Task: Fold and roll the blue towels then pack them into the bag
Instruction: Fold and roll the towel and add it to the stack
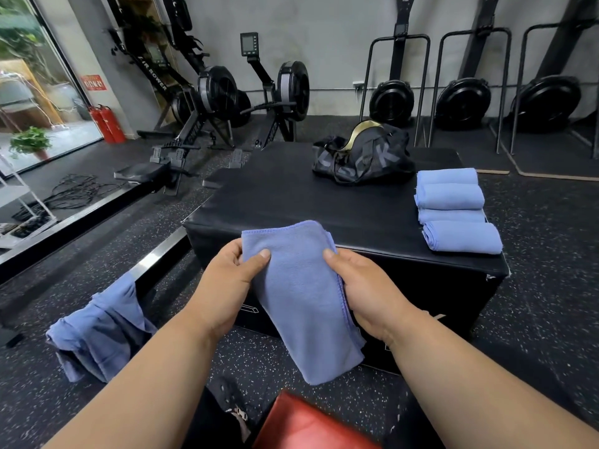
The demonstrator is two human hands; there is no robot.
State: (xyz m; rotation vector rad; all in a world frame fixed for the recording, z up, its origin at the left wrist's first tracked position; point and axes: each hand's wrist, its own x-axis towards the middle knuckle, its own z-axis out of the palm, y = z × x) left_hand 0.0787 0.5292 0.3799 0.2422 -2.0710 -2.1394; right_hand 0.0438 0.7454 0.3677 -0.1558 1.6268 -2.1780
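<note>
Gym floor of speckled black rubber, rowing machines along the grey wall, black padded box as the surface in the middle. Four rolled towels lined up side by side near the surface's right edge, touching one another, probably parked there as finished work within easy reach of the bag. Bag at the far end of the same surface, dark, slumped, mouth apparently open toward the camera, a gold-coloured curved thing sticking up from it; nothing blue visible inside. Heap of unfolded towels draped over a low rail to the left, down by the floor, likely the waiting stock, well apart from the finished row.

Folded towel held up in the air just in front of the surface's near edge, already narrowed into a long strip, top end bent over away from the camera, bottom end hanging free toward the floor. Held off the surface rather than laid flat, most likely to even the edges or to begin the roll from the top.

Left hand gripping the strip's left edge, thumb across the front, remaining fingers hidden behind the cloth. Right hand gripping the right edge the same way, thumb on the front face, palm turned inward. Both forearms reaching forward and slightly inward, wrists level, hands facing each other with the strip between them.

Red object at the bottom edge, blurred, nature unclear
</note>
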